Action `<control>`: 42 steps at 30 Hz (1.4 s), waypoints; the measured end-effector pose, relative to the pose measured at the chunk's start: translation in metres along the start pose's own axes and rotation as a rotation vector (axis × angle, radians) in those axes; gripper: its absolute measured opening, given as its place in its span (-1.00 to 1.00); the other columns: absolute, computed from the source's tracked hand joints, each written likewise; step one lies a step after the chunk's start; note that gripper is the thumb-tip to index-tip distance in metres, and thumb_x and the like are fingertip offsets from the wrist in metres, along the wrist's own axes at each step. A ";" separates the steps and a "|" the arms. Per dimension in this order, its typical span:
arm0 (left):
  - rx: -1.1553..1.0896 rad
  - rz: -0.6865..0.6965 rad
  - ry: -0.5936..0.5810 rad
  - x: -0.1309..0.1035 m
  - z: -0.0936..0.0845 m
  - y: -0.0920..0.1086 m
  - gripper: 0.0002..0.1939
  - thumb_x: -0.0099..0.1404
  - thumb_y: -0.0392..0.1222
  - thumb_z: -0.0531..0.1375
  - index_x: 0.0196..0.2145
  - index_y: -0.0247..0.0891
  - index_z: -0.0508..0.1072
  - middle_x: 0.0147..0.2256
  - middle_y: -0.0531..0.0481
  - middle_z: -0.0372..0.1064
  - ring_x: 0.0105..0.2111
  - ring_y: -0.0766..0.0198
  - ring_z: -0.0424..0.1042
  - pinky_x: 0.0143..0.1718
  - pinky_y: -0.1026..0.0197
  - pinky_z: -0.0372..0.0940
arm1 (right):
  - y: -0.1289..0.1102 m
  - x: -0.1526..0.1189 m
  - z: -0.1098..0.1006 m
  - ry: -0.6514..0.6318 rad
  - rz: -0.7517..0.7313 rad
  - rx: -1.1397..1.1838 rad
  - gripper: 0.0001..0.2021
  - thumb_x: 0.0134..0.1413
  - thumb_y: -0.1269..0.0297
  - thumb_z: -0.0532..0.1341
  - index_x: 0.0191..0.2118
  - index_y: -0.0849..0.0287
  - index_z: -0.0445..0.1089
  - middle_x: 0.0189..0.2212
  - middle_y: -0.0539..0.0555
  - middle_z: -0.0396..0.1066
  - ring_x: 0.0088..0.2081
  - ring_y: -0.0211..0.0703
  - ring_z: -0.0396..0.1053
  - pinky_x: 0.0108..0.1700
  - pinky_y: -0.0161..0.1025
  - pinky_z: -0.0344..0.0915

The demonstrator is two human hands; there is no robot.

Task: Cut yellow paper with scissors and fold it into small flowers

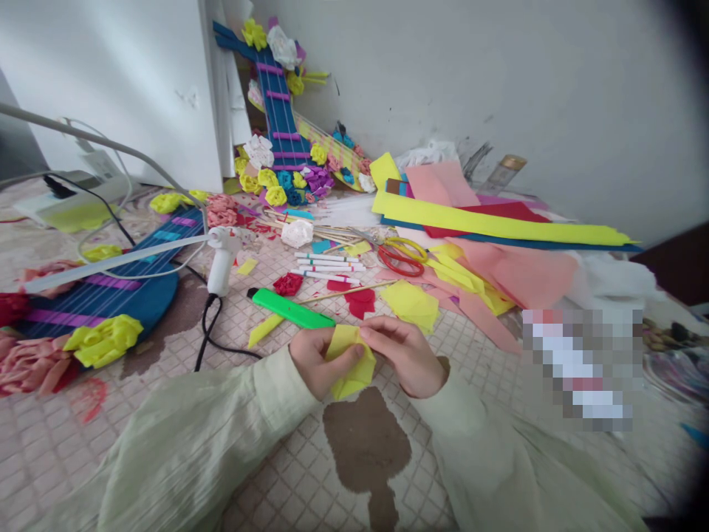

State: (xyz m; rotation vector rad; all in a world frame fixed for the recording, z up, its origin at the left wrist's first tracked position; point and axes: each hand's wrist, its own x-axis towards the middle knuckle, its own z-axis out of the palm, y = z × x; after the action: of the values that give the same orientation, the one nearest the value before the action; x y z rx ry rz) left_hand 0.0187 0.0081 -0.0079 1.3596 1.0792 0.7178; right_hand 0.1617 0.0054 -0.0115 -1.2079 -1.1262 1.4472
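A small yellow crepe paper piece (354, 375) is held between both hands above the tiled tabletop. My left hand (321, 363) grips its left side, the thumb lying over the front. The fingertips of my right hand (403, 353) pinch its upper right edge. Just behind my left hand lies a green utility knife (291, 307), with a yellow strip (266, 329) beside it. More yellow paper pieces (410, 304) rest behind my right hand, near red paper petals (360, 301).
A white glue gun (220, 267) with a black cord stands left. Blue paper guitars (280, 111) with flowers are behind and at left. Red scissors (399, 260), markers (328, 267) and crepe strips (498, 220) lie farther back. A brown patch (366, 440) marks the table in front.
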 end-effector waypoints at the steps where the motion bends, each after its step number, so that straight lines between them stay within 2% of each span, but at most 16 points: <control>1: 0.004 -0.001 -0.006 0.000 0.000 0.000 -0.70 0.01 -0.05 0.12 -0.47 -0.40 0.41 -0.58 -0.01 0.35 -0.62 0.37 0.30 -0.65 0.38 0.18 | 0.000 0.000 0.000 -0.001 0.004 0.005 -0.83 -0.25 0.22 0.25 -0.50 0.22 0.39 -0.57 -0.02 0.32 -0.50 -0.32 0.22 -0.42 -0.33 0.17; 15: 0.026 -0.011 0.021 0.001 -0.001 -0.006 -0.69 0.00 -0.03 0.13 -0.48 -0.39 0.41 -0.58 -0.02 0.36 -0.63 0.36 0.30 -0.66 0.37 0.18 | -0.006 -0.001 0.000 0.056 -0.051 -0.169 -0.80 -0.24 0.18 0.24 -0.46 0.22 0.41 -0.52 0.02 0.40 -0.45 -0.26 0.30 -0.39 -0.30 0.24; 21: 0.074 0.026 0.064 0.000 -0.001 -0.002 -0.69 0.00 -0.03 0.13 -0.51 -0.39 0.42 -0.66 0.04 0.28 -0.68 0.43 0.20 -0.72 0.41 0.08 | -0.010 -0.004 0.000 0.042 -0.089 -0.268 -0.85 -0.22 0.22 0.23 -0.49 0.20 0.42 -0.54 0.03 0.42 -0.46 -0.24 0.33 -0.39 -0.27 0.27; 24: 0.078 0.017 0.061 0.000 0.000 -0.002 -0.68 0.00 -0.02 0.13 -0.51 -0.40 0.42 -0.65 0.02 0.28 -0.68 0.42 0.20 -0.71 0.39 0.10 | -0.011 -0.005 -0.001 0.048 -0.106 -0.304 -0.86 -0.21 0.25 0.22 -0.50 0.21 0.43 -0.55 0.04 0.42 -0.46 -0.23 0.33 -0.39 -0.26 0.28; 42: 0.108 0.013 0.084 0.003 -0.007 -0.002 -0.66 -0.01 0.01 0.11 -0.55 -0.39 0.41 -0.65 0.04 0.28 -0.67 0.40 0.22 -0.69 0.37 0.11 | -0.011 -0.004 -0.002 0.030 -0.126 -0.350 -0.85 -0.19 0.26 0.21 -0.49 0.25 0.42 -0.53 0.07 0.42 -0.47 -0.24 0.33 -0.40 -0.29 0.29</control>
State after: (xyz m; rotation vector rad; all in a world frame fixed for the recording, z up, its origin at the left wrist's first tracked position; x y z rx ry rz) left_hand 0.0133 0.0139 -0.0096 1.4394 1.1910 0.7401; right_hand 0.1653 0.0036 0.0001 -1.3647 -1.4495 1.1635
